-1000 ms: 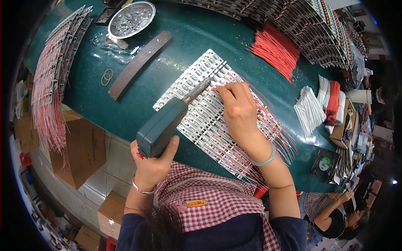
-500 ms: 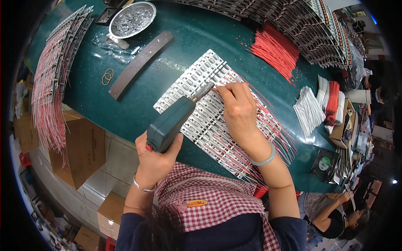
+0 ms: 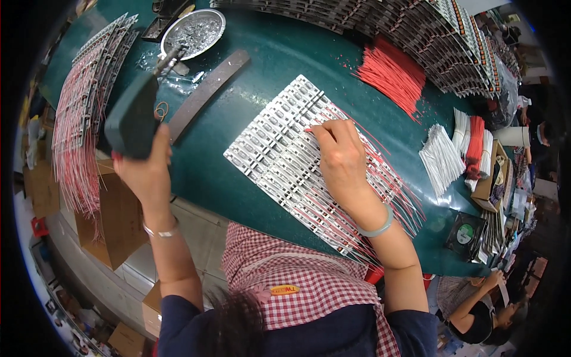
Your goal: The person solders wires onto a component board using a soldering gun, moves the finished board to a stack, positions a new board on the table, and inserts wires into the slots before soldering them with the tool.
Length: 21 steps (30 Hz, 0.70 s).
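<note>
My left hand (image 3: pixel 144 175) is wrapped round the handle of a dark green soldering gun (image 3: pixel 132 119). The gun is smeared by motion, and its metal tip appears over the near edge of a silver bowl (image 3: pixel 216 43) holding bright metal scraps. Below me lies a panel of white circuit boards (image 3: pixel 262 140) with rows of small parts. Thin red wires (image 3: pixel 389 169) run off its right side. Over the panel my right hand (image 3: pixel 342 157) pinches the end of a red wire (image 3: pixel 308 130) between thumb and forefinger, most of that wire being hidden by the hand.
A curved brown bar (image 3: pixel 208 89) lies left of the panel, near rubber bands (image 3: pixel 161 110). Wired panels (image 3: pixel 89 101) stack at far left. A red wire pile (image 3: pixel 392 74), white wire bundles (image 3: pixel 441 157) and tall board stacks (image 3: pixel 428 44) stand right and behind. Another person (image 3: pixel 470 306) sits lower right.
My left hand has swung the soldering gun up and left, away from the panel to the silver bowl. My right hand stays almost in place, still pinching the red wire.
</note>
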Each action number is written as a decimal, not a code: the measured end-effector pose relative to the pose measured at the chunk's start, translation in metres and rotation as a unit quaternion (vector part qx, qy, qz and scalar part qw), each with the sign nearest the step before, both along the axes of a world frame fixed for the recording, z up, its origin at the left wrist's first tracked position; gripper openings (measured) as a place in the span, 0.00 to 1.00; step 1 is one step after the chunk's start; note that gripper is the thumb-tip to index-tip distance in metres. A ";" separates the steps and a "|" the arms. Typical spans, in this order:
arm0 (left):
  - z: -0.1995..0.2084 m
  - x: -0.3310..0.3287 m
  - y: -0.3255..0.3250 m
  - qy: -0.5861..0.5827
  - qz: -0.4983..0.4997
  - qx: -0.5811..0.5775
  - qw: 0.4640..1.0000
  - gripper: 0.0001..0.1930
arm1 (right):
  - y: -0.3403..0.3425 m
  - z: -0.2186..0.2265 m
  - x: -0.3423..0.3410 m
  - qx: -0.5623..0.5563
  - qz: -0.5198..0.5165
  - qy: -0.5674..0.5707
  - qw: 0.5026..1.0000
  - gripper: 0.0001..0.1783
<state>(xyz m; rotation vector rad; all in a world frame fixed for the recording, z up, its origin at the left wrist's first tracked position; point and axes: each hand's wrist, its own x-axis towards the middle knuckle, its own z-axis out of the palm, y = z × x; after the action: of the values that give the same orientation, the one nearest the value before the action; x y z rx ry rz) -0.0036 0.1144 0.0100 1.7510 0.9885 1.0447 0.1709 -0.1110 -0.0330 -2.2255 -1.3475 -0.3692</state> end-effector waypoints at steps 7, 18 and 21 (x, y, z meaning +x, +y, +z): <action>0.009 -0.031 -0.091 -0.050 -0.116 -0.219 0.967 0.24 | -0.006 0.004 -0.009 0.050 0.003 0.018 0.999 0.14; -0.014 -0.037 -0.109 0.029 -0.203 -0.187 0.961 0.08 | -0.003 0.001 -0.014 0.032 0.007 0.024 0.999 0.15; -0.011 -0.032 -0.108 0.030 -0.225 -0.126 0.966 0.07 | -0.004 0.001 -0.013 0.028 0.020 0.018 0.999 0.14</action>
<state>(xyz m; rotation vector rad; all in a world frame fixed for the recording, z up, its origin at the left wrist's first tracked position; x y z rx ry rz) -0.0358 0.0062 -0.0014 1.6918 0.6759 0.5544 0.1581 -0.1151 -0.0322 -2.1473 -1.3438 -0.3466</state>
